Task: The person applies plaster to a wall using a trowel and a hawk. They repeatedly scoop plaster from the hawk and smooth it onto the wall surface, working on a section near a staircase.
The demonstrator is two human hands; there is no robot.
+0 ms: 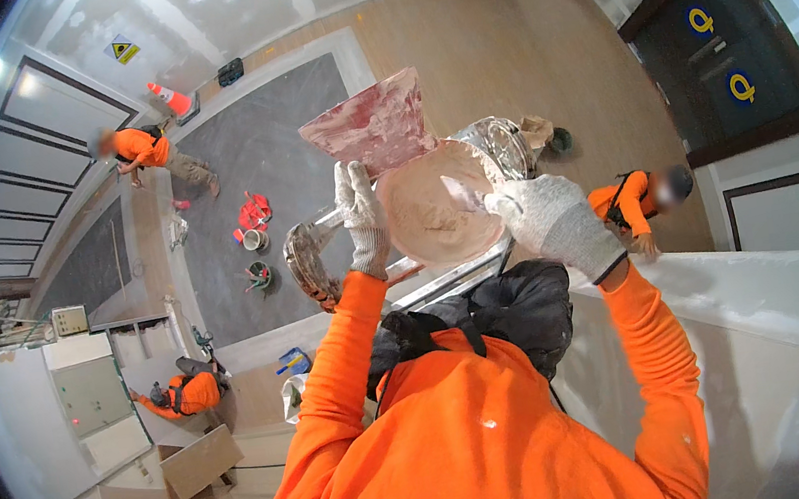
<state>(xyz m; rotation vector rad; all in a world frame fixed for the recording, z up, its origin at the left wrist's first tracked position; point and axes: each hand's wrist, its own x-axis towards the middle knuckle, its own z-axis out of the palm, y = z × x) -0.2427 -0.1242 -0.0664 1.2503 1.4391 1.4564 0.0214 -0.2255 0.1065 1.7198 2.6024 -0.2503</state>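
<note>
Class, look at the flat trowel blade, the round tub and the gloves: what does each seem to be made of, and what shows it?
Flat plaster-smeared trowel blade: probably thin metal, judging by its straight rigid edges. Round tub of pinkish paste: likely plastic or rubber; its smooth rim is coated. Grey-white gloves on the left hand and right hand: knitted fabric, with visible ribbing.

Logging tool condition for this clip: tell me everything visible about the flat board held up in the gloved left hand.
The flat board is a roughly square, thin plate smeared with pinkish-white plaster over a reddish face. It is held up, tilted, above a round pan of the same paste. The left hand, in a knit glove, grips it from below; its handle is hidden. The right hand is at the pan, not touching the board.
</note>
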